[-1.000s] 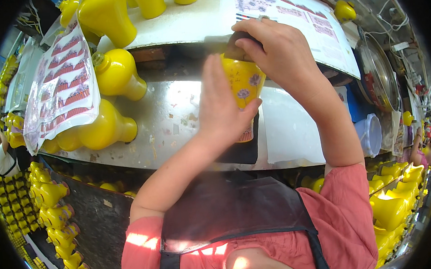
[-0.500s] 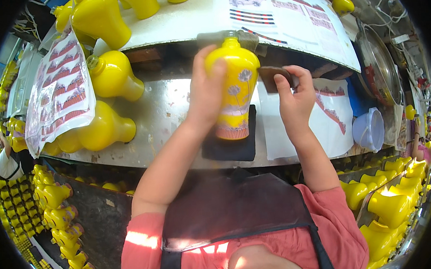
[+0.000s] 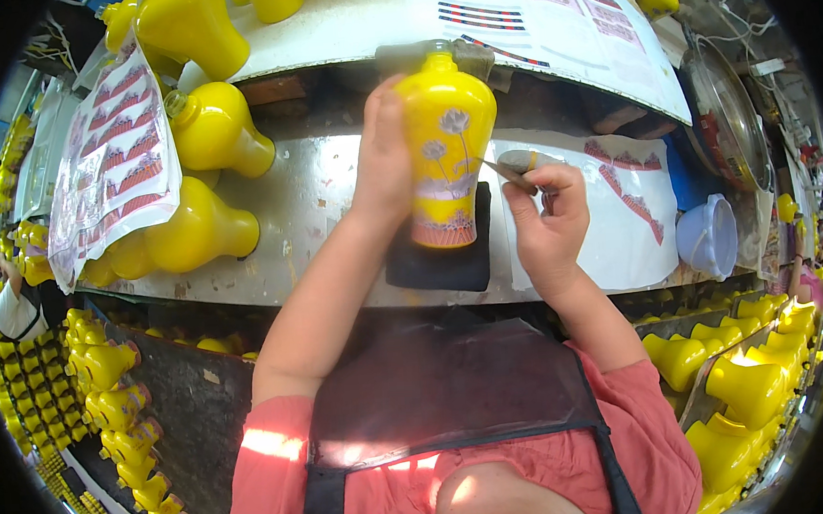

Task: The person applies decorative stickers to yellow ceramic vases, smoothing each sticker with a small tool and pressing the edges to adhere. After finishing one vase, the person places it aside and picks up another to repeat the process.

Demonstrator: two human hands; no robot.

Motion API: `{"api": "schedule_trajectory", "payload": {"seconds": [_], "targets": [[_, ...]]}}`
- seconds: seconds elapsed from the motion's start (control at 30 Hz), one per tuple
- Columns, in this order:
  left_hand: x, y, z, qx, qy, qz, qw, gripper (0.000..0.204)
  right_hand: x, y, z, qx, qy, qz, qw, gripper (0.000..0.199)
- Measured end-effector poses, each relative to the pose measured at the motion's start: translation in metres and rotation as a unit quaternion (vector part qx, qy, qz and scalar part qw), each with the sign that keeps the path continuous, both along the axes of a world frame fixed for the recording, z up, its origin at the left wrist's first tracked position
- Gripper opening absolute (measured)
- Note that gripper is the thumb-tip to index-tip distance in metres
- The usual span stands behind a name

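Note:
My left hand (image 3: 385, 155) is closed round the left side of a glossy yellow vase (image 3: 447, 99), which bears grey lotus flowers and a patterned pinkish band near its narrow end. The vase lies tilted over a folded black cloth (image 3: 439, 272), its small neck pointing away from me. In my right hand (image 3: 550, 215), fingers and thumb pinch a thin dark flat scraper (image 3: 508, 175). The scraper's tip reaches the vase's right side, by the flower stems; whether it presses on the surface I cannot tell. A white decal sheet (image 3: 591, 260) with reddish patterns lies beneath my right hand.
More yellow vases (image 3: 198, 232) lie at the left, beside a hanging decal sheet (image 3: 114, 171). A raised white board (image 3: 369, 19) holds further sheets at the back. A pale blue bucket (image 3: 707, 239) stands right. Rows of vases (image 3: 745, 392) flank me; another person (image 3: 14, 305) is far left.
My right hand has moved slightly down and left, and the scraper has turned from broadside to nearly edge-on. The vase has turned a little, its flowers shifting left.

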State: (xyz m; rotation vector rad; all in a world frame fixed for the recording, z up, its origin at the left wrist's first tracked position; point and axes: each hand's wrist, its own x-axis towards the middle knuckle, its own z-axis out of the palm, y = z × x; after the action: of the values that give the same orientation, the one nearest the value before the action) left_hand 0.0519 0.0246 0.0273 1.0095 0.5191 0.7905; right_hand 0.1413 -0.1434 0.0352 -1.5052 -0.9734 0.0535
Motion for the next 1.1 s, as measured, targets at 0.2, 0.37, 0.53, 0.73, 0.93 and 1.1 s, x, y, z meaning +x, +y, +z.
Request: {"api": "schedule_trajectory", "payload": {"seconds": [0.2, 0.37, 0.53, 0.73, 0.93, 1.1], "targets": [[-0.005, -0.006, 0.006, 0.026, -0.002, -0.023, 0.999, 0.051, -0.011, 0.007, 0.022, 0.014, -0.337, 0.095, 0.937, 0.032], [-0.007, -0.001, -0.005, 0.189, 0.075, 0.003, 0.979, 0.054, -0.012, 0.008, 0.028, 0.004, -0.4, 0.082, 0.913, 0.037], [-0.008, 0.008, -0.016, 0.189, 0.039, 0.001, 0.981, 0.049, -0.001, 0.007, 0.038, -0.087, -0.217, 0.123, 0.964, 0.025], [0.002, 0.013, -0.003, 0.199, 0.095, 0.035, 0.975, 0.043, 0.038, 0.032, 0.043, -0.217, 0.03, 0.036, 0.975, 0.029], [0.005, 0.015, 0.005, 0.208, 0.11, 0.055, 0.97, 0.04, 0.039, 0.062, 0.036, -0.255, 0.164, 0.131, 0.944, 0.093], [-0.013, 0.005, 0.013, 0.224, 0.034, 0.028, 0.974, 0.036, 0.035, 0.043, 0.054, -0.246, 0.115, 0.172, 0.947, 0.098]]}}
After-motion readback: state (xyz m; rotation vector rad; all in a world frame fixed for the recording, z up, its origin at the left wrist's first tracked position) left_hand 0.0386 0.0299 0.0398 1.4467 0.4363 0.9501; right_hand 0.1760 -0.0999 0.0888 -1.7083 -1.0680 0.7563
